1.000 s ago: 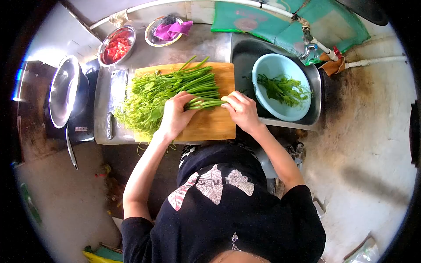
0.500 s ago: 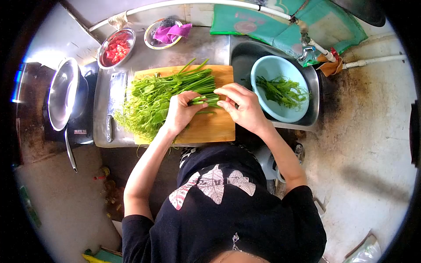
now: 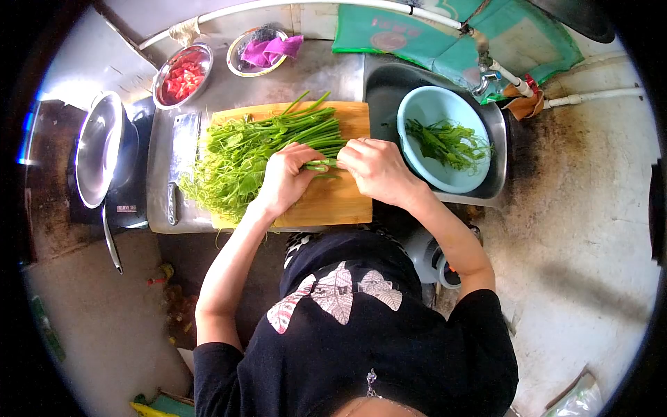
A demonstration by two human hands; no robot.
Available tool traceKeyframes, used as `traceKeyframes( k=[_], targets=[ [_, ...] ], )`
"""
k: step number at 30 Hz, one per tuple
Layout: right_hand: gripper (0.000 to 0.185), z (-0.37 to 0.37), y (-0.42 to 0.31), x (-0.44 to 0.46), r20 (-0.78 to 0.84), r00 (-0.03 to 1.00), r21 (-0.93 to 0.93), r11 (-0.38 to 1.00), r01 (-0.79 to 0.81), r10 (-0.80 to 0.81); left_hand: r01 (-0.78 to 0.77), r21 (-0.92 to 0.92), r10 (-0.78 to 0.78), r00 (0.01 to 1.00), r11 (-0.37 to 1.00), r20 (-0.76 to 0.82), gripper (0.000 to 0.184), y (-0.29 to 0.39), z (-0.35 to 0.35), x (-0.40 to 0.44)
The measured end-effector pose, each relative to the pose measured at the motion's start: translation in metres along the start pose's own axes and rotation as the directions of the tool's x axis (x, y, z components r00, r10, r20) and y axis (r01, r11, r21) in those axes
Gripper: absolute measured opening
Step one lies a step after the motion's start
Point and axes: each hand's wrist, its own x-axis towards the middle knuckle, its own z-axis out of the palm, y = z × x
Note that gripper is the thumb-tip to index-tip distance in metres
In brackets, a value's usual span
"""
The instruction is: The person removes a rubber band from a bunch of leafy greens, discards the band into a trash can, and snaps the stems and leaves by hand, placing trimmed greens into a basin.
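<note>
A heap of leafy green vegetable stems (image 3: 264, 142) lies on the wooden cutting board (image 3: 354, 205), leaves to the left and cut ends to the right. My left hand (image 3: 286, 177) is closed round a few stems at the near side of the heap. Just right of it, my right hand (image 3: 375, 169) pinches the ends of those same stems (image 3: 319, 165), its fingertips pressed together. The two hands are a short distance apart above the board. A cleaver (image 3: 183, 149) lies flat along the board's left side.
In the sink (image 3: 389, 76) sits a light blue basin (image 3: 406, 132) holding more greens. Behind the board stand a metal bowl of cut red pieces (image 3: 183, 78) and a bowl with a purple cloth (image 3: 271, 52). At left, a pan (image 3: 101, 149) rests on the stove.
My right hand has closed from a looser finger hold into a pinch on the stem ends, its wrist turning slightly. My left hand stays almost in place with the stems.
</note>
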Motion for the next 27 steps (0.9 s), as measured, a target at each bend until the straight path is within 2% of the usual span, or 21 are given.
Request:
traceKeyframes(
  k=[1, 3, 4, 5, 6, 10, 11, 13, 14, 15, 16, 17, 18, 20, 21, 22, 23, 24, 25, 26, 27],
  targets=[
    [0.009, 0.002, 0.002, -0.002, 0.0, 1.0, 0.002, 1.0, -0.003, 0.003, 0.008, -0.021, -0.008, 1.0, 1.0, 0.002, 0.015, 0.002, -0.001, 0.0],
    [0.015, 0.01, 0.01, -0.007, -0.025, 0.992, 0.361, 0.926, -0.108, 0.126, 0.014, -0.042, -0.014, 1.0, 0.999, 0.003, 0.015, 0.005, -0.002, -0.001],
    [0.015, 0.015, 0.011, -0.009, -0.028, 0.992, 0.36, 0.927, -0.106, 0.125, 0.011, -0.056, -0.011, 1.0, 0.998, 0.012, 0.016, 0.006, -0.003, 0.0],
    [0.017, 0.022, 0.009, -0.013, 0.028, 0.96, 0.608, 0.757, -0.238, 0.28, 0.013, -0.072, -0.011, 1.0, 0.997, 0.023, 0.017, 0.006, -0.003, -0.001],
    [0.019, 0.027, 0.007, -0.018, 0.127, 0.905, 0.795, 0.503, -0.338, 0.406, 0.018, -0.073, -0.016, 1.0, 0.997, 0.025, 0.017, 0.007, -0.003, -0.001],
    [0.018, 0.035, 0.006, -0.025, 0.145, 0.891, 0.889, 0.338, -0.308, 0.431, 0.007, -0.067, -0.004, 0.999, 0.998, 0.042, 0.017, 0.008, -0.004, 0.002],
    [0.018, 0.032, 0.008, -0.025, 0.143, 0.891, 0.889, 0.339, -0.308, 0.432, 0.004, -0.061, -0.001, 0.999, 0.998, 0.046, 0.017, 0.008, -0.004, 0.003],
    [0.017, 0.02, 0.01, -0.022, 0.204, 0.916, 0.68, 0.623, -0.387, 0.346, -0.028, 0.003, 0.028, 0.997, 1.0, 0.075, 0.017, 0.008, -0.005, 0.003],
    [0.017, 0.017, 0.008, -0.019, 0.202, 0.915, 0.682, 0.621, -0.388, 0.35, -0.065, 0.066, 0.057, 0.993, 0.996, 0.106, 0.018, 0.008, -0.004, 0.003],
    [0.015, 0.014, 0.006, -0.016, 0.107, 0.958, 0.48, 0.83, -0.283, 0.265, -0.066, 0.064, 0.058, 0.992, 0.996, 0.11, 0.018, 0.009, -0.003, 0.004],
    [0.015, 0.01, 0.003, -0.013, 0.041, 0.987, 0.227, 0.961, -0.16, 0.154, -0.083, 0.076, 0.074, 0.991, 0.994, 0.107, 0.016, 0.01, 0.0, 0.006],
    [0.014, 0.007, -0.002, -0.01, 0.093, 0.984, 0.142, 0.976, -0.165, 0.153, -0.101, 0.088, 0.092, 0.99, 0.991, 0.103, 0.013, 0.011, 0.001, 0.008],
    [0.014, 0.007, -0.003, -0.009, 0.089, 0.984, 0.141, 0.976, -0.166, 0.154, -0.104, 0.089, 0.095, 0.99, 0.991, 0.105, 0.013, 0.011, 0.002, 0.008],
    [0.015, 0.007, -0.004, -0.008, 0.046, 0.996, -0.012, 0.997, -0.077, 0.077, -0.076, 0.092, 0.064, 0.989, 0.993, 0.135, 0.016, 0.01, 0.001, 0.008],
    [0.014, 0.011, 0.003, -0.008, 0.025, 1.0, 0.029, 1.0, -0.011, 0.01, -0.076, 0.092, 0.063, 0.989, 0.993, 0.136, 0.016, 0.01, -0.001, 0.008],
    [0.014, 0.017, 0.005, -0.013, 0.028, 1.0, 0.031, 0.999, -0.011, 0.01, -0.078, 0.008, 0.076, 0.987, 0.997, 0.141, 0.015, 0.012, -0.003, 0.008],
    [0.016, 0.022, 0.007, -0.016, 0.088, 0.98, 0.491, 0.848, -0.2, 0.18, -0.079, -0.076, 0.089, 0.986, 0.994, 0.142, 0.014, 0.013, -0.005, 0.008],
    [0.019, 0.026, 0.009, -0.017, 0.217, 0.931, 0.815, 0.471, -0.338, 0.293, -0.08, -0.072, 0.089, 0.987, 0.994, 0.137, 0.014, 0.007, -0.006, 0.008],
    [0.021, 0.028, 0.007, -0.019, 0.214, 0.917, 0.961, 0.098, -0.26, 0.338, -0.035, -0.097, 0.047, 0.992, 0.995, 0.117, 0.013, -0.002, -0.005, 0.006],
    [0.021, 0.03, 0.011, -0.022, 0.224, 0.917, 0.959, 0.094, -0.268, 0.332, 0.014, -0.126, -0.003, 0.996, 0.992, 0.093, 0.011, -0.006, -0.004, 0.002],
    [0.018, 0.03, 0.02, -0.023, 0.158, 0.93, 0.981, -0.157, -0.11, 0.332, 0.077, -0.126, -0.059, 0.989, 0.989, 0.138, 0.009, -0.002, -0.01, 0.0]
  ],
)
